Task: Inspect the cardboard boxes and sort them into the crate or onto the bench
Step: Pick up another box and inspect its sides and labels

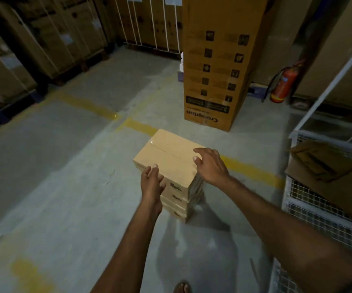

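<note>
Concrete floor (65, 187), tall carton (217, 60) beyond stack (166, 153)

Dim concrete floor (65, 187) with worn yellow lines (138, 126); red fire extinguisher (283, 85) beyond

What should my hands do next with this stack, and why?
Probably close both hands on the top box and lift it: the left hand is at its near corner, the right hand hovers open over its right edge, neither gripping yet.

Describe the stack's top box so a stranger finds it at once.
Find the tall Crompton carton on the floor. In front of it sits a stack of flat cardboard boxes. Yours is the top box, the only one whose taped lid shows.
</note>
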Demonstrator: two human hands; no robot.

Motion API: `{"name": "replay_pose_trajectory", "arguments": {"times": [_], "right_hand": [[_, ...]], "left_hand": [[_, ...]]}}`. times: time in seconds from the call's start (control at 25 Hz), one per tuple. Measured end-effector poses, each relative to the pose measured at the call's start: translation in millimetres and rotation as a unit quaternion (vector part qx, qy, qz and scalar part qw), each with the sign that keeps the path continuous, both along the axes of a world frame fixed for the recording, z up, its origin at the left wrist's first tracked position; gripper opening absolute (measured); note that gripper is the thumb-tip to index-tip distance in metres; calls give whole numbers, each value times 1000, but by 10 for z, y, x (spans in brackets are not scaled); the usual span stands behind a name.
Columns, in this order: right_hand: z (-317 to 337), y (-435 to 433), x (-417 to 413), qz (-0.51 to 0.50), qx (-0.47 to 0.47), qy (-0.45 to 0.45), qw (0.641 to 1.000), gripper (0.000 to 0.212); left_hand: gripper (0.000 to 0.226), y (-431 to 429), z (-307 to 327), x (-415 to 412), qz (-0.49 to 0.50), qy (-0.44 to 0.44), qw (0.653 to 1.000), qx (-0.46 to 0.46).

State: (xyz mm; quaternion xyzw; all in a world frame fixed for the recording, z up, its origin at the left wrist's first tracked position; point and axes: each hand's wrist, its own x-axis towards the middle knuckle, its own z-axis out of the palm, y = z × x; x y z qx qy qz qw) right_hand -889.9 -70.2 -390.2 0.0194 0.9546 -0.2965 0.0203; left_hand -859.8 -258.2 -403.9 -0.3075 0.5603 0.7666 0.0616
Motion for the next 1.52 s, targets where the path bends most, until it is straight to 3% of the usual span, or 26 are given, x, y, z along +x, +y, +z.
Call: {"name": "replay_pose_trajectory", "arguments": {"times": [0.2, 0.32, 0.48, 0.6, 0.72, 0.84, 0.96, 1.08, 1.2, 1.32, 1.4, 1.52], "right_hand": [[-830, 46, -936, 23, 85, -38, 995, 56], [-1184, 36, -1405, 15, 147, -62, 987, 76], [-1599, 65, -1829, 29, 146, -129, 980, 104], [-1711, 64, -1981, 15, 136, -160, 978, 124], [-1663, 25, -1940, -43, 94, -186, 977, 114], [-1452, -54, -1445, -112, 14, -93, 989, 94], [-917, -154, -772, -160, -91, -17, 983, 79], [-290, -58, -96, -200, -73, -4, 977, 70], [245, 49, 566, -209, -23, -17, 977, 85], [760, 114, 1283, -226, -121, 13, 966, 81], [1112, 130, 1742, -219, -202, 33, 954, 72], [1633, 206, 2394, -205, -214, 74, 952, 70]], "left_hand": [[87, 71, -787, -654, -5, -82, 996, -26], [92, 88, -1216, -925, -3, -111, 993, -24], [75, 50, -1657, -1125, -47, -94, 994, -27], [92, 85, -1747, -1160, -60, -85, 994, -32], [99, 71, -1745, -1068, -47, -35, 997, -41], [92, 35, -1515, -823, -8, 2, 996, -87], [70, -11, -1017, -454, 52, 51, 985, -158], [56, -81, -313, 43, 51, 85, 955, -280], [44, -53, 378, 688, 36, 119, 932, -340], [45, 110, 992, 1373, 34, 147, 922, -358], [57, 189, 1327, 1742, 17, 158, 911, -380], [70, 278, 1816, 2225, -2, 152, 906, -395]]}}
